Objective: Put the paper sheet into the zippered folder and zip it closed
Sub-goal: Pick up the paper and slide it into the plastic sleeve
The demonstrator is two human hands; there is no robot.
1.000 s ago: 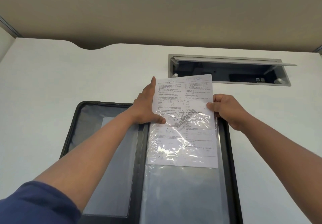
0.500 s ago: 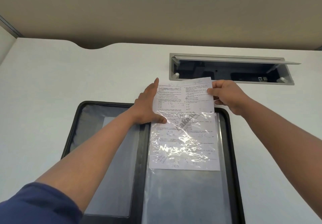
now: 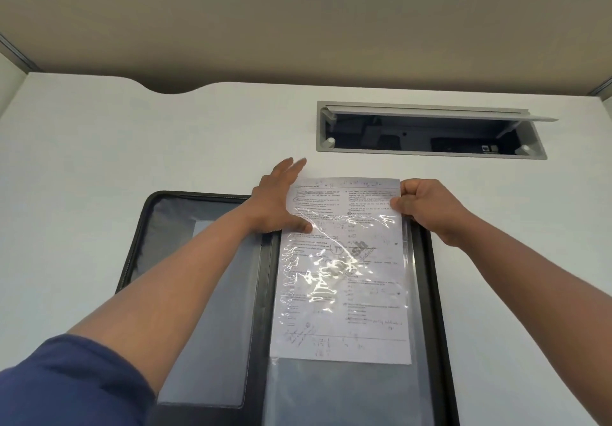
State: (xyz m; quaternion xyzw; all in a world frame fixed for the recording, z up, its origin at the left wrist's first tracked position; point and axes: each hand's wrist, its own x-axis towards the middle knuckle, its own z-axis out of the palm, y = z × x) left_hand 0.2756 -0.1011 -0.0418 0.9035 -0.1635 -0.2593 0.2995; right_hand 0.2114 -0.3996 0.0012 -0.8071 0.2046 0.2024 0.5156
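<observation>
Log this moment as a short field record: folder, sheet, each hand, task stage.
folder: zippered folder lies open flat on the white desk
sheet: paper sheet partly inside the clear sleeve, top edge sticking out
left hand: left hand flat, thumb on the sheet's left edge
right hand: right hand pinches the sheet's top right corner
stage: sheet not fully in; folder unzipped

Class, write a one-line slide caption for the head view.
Both hands feed a printed paper sheet into the clear sleeve of an open zippered folder on a white desk.
</observation>
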